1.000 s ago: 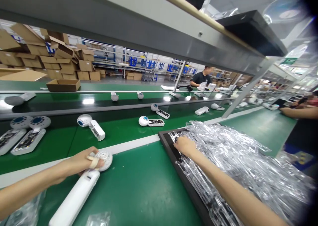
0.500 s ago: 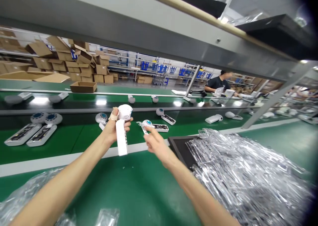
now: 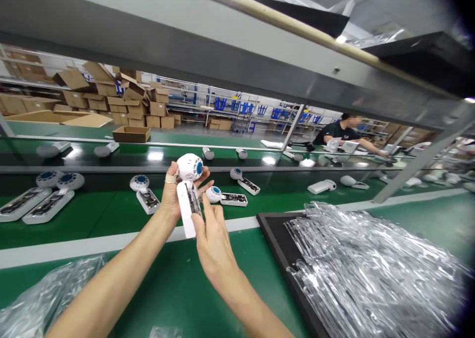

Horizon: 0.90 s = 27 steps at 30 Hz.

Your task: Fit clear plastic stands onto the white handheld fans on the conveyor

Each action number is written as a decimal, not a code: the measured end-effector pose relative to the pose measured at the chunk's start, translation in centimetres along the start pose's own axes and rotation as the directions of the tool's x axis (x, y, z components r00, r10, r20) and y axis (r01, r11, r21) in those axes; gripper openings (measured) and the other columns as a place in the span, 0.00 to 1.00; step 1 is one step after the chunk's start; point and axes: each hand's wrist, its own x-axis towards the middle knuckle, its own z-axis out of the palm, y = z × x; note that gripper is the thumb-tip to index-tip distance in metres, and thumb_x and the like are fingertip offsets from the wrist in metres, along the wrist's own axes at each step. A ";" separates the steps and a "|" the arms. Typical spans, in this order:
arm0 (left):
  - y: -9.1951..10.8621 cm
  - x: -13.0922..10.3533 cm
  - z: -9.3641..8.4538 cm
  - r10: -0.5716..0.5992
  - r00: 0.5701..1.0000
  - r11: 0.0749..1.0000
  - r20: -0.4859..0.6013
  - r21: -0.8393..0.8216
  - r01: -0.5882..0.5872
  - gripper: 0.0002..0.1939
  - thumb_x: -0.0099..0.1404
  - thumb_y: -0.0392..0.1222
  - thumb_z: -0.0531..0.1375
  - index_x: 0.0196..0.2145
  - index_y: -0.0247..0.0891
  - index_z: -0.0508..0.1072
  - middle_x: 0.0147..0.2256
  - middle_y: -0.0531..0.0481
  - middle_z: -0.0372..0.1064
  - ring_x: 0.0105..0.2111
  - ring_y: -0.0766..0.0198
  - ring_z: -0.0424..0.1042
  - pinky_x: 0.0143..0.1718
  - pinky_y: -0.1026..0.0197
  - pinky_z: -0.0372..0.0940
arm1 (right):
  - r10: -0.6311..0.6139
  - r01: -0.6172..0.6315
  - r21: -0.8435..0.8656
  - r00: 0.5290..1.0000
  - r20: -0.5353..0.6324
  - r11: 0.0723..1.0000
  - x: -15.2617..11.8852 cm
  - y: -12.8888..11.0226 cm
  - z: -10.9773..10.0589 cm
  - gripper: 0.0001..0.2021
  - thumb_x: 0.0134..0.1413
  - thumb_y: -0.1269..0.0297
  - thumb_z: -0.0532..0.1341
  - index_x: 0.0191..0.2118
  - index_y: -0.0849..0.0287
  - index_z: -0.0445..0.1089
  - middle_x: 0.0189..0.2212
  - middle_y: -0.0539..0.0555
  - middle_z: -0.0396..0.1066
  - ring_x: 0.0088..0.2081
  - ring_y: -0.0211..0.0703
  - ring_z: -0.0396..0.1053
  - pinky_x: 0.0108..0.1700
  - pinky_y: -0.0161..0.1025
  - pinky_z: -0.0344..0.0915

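My left hand (image 3: pixel 171 192) is closed around a white handheld fan (image 3: pixel 190 167), its thumb and fingers about the joint of round head and handle. The head has a blue centre ringed by dark openings and faces right. The handle slants downward, its right side open on a circuit board. Against that open side, my right hand (image 3: pixel 213 236) is closed with a clear plastic piece (image 3: pixel 196 202) at its fingertips, partly hidden by the fingers. Just behind the right fingers, another white fan (image 3: pixel 214 194) lies on the green belt with its board exposed.
A black tray (image 3: pixel 276 249) heaped with clear plastic pieces (image 3: pixel 363 264) stands at right. More open fans (image 3: pixel 55 202) lie on the belt (image 3: pixel 107 199). Clear plastic bags (image 3: pixel 55 293) lie at lower left. A metal beam (image 3: pixel 222 46) crosses overhead; a co-worker (image 3: pixel 343 132) sits beyond the line.
My right hand has come left and down from beside the belt fan to the held fan's handle, bringing the clear piece. The held fan has turned, showing its blue centre and board.
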 end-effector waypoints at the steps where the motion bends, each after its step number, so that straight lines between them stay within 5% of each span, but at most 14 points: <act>1: 0.0 0.0 0.0 0.015 1.000 1.000 0.004 0.009 -0.015 0.27 0.56 0.61 0.60 0.38 0.31 0.74 0.35 0.41 0.76 0.42 0.51 0.74 0.51 0.44 0.65 | 0.018 -0.018 0.023 1.000 0.003 1.000 0.1 -0.1 0.0 0.26 0.63 0.58 0.47 0.66 0.51 0.49 0.45 0.59 0.60 0.47 0.51 0.65 0.50 0.51 0.64; 8: -0.4 -0.6 0.8 0.013 0.996 1.000 0.088 -0.030 -0.011 0.28 0.55 0.60 0.61 0.42 0.32 0.74 0.35 0.41 0.76 0.42 0.50 0.74 0.51 0.44 0.65 | -0.001 0.010 0.109 0.997 -0.081 0.994 0.4 -1.0 0.4 0.26 0.63 0.59 0.48 0.66 0.48 0.50 0.49 0.59 0.60 0.55 0.52 0.60 0.56 0.52 0.58; 12: -0.4 -0.6 1.3 0.068 0.986 0.998 0.153 -0.015 -0.067 0.27 0.55 0.57 0.61 0.45 0.33 0.73 0.34 0.42 0.76 0.40 0.52 0.75 0.49 0.44 0.66 | 0.002 -0.030 0.273 0.995 0.105 0.962 -0.2 -0.3 0.2 0.30 0.63 0.58 0.47 0.68 0.45 0.36 0.59 0.56 0.56 0.58 0.52 0.58 0.57 0.52 0.58; 15: -0.2 -0.6 1.3 0.094 0.988 0.991 0.125 0.086 -0.105 0.28 0.54 0.58 0.62 0.45 0.34 0.73 0.36 0.42 0.75 0.41 0.52 0.74 0.47 0.48 0.68 | -0.083 0.014 0.367 0.981 0.173 0.930 0.3 0.9 -0.5 0.32 0.63 0.58 0.49 0.69 0.46 0.36 0.62 0.53 0.56 0.58 0.50 0.59 0.58 0.49 0.57; 18: 0.3 -1.1 1.1 0.059 0.997 0.920 0.045 0.384 -0.072 0.32 0.49 0.59 0.67 0.46 0.34 0.73 0.40 0.41 0.75 0.42 0.53 0.73 0.40 0.57 0.69 | -0.150 0.134 0.223 0.987 0.056 0.966 1.1 2.1 -1.4 0.31 0.61 0.59 0.52 0.68 0.48 0.43 0.58 0.55 0.61 0.58 0.51 0.58 0.58 0.50 0.56; 22: 1.1 -2.6 0.7 -0.115 0.987 0.656 -0.108 0.738 0.157 0.29 0.47 0.55 0.69 0.43 0.34 0.73 0.36 0.43 0.74 0.35 0.55 0.73 0.30 0.61 0.68 | -0.220 0.216 -0.091 0.975 -0.035 0.972 1.3 2.7 -1.7 0.28 0.57 0.64 0.54 0.64 0.50 0.54 0.44 0.59 0.66 0.48 0.55 0.63 0.51 0.55 0.61; 25: 0.9 -3.8 0.8 0.015 0.983 0.614 -0.181 0.778 0.133 0.27 0.48 0.57 0.67 0.38 0.34 0.74 0.36 0.43 0.74 0.34 0.54 0.73 0.29 0.59 0.69 | -0.218 0.221 0.014 0.971 -0.092 0.975 1.9 2.6 -1.0 0.24 0.57 0.62 0.54 0.61 0.53 0.60 0.45 0.58 0.67 0.48 0.51 0.64 0.52 0.51 0.60; 27: 0.5 -4.4 0.9 0.134 0.975 0.605 -0.178 0.794 0.062 0.28 0.47 0.57 0.67 0.40 0.34 0.73 0.39 0.43 0.74 0.38 0.53 0.73 0.34 0.56 0.69 | -0.028 0.079 0.219 0.973 -0.227 0.972 3.0 2.7 -0.5 0.18 0.60 0.58 0.50 0.52 0.56 0.66 0.42 0.56 0.70 0.45 0.47 0.66 0.50 0.45 0.61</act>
